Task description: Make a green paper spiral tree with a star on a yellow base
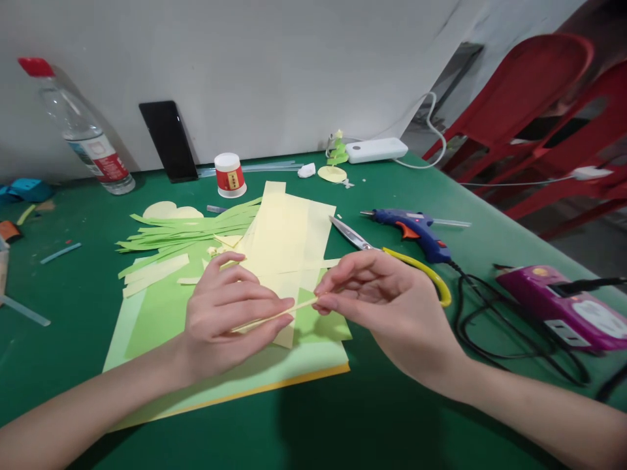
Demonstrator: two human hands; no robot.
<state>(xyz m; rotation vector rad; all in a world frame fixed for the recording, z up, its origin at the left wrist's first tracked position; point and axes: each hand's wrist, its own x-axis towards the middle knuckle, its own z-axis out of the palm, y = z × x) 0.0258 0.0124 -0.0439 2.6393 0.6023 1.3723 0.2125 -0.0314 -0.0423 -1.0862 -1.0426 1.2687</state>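
Between my two hands runs a thin pale yellow paper strip (304, 305). My left hand (230, 307) pinches it between thumb and fingers, and part of the strip passes under that hand. At its other end, the thumb and fingertips of my right hand (392, 300) are closed on it. Below lie green paper sheets (161, 320) and pale yellow sheets (274, 228). Green paper strips (196, 232) spread out beyond my left hand. Scissors with yellow handles (353, 235) lie just behind my right hand, which partly hides them.
A blue glue gun (416, 228) lies at the right, its cord running near a purple power strip (563, 307). Along the back stand a water bottle (88, 137), a black phone (169, 140), a paper cup (230, 176), a small paper plant (337, 156) and a white power strip (376, 150).
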